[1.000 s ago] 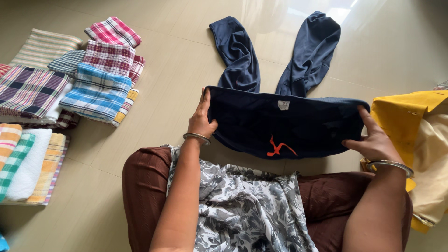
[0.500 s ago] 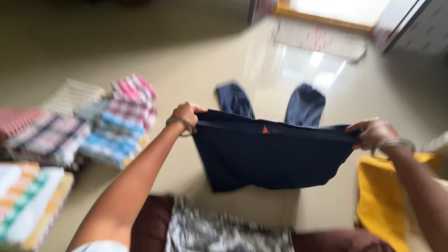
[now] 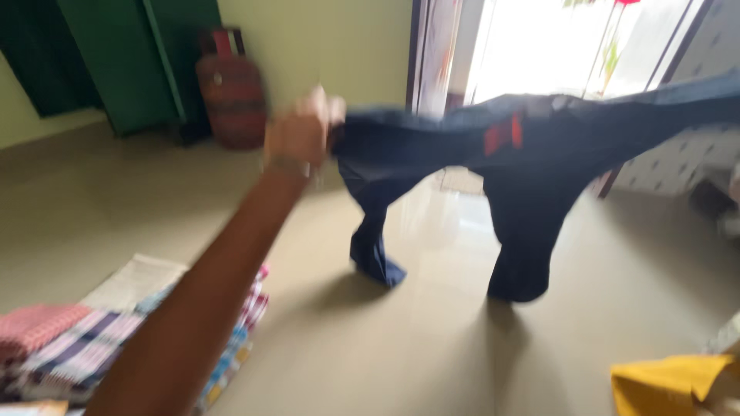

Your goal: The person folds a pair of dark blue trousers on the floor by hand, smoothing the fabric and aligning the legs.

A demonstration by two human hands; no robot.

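The floor (image 3: 116,208) fills most of the view, pale and shiny, with a bright patch of light under the doorway (image 3: 555,54) at the back. A pale green wall (image 3: 324,38) stands behind, with a dark green door (image 3: 131,62) at its left and a red gas cylinder (image 3: 230,92) standing just beside that door.

Held up in the air across the middle and right is a pair of dark blue trousers (image 3: 532,154), stretched sideways by the waist, with a small red patch near the middle of the waistband. The two legs hang down and their ends touch the floor. The trousers block the lower part of the doorway and part of the patterned wall (image 3: 678,162) at the right.

The left hand (image 3: 297,135) is raised at arm's length, its grip closed tight on the left end of the waistband; a thin bangle sits at the wrist. The right hand is out of view past the right edge, so its grip cannot be seen.

At the lower left a stack of checked cloths (image 3: 77,350) lies on the floor, partly covered by the left forearm. A yellow cloth (image 3: 667,381) is cut off at the lower right corner. Everything is blurred, so fine detail is hard to make out.
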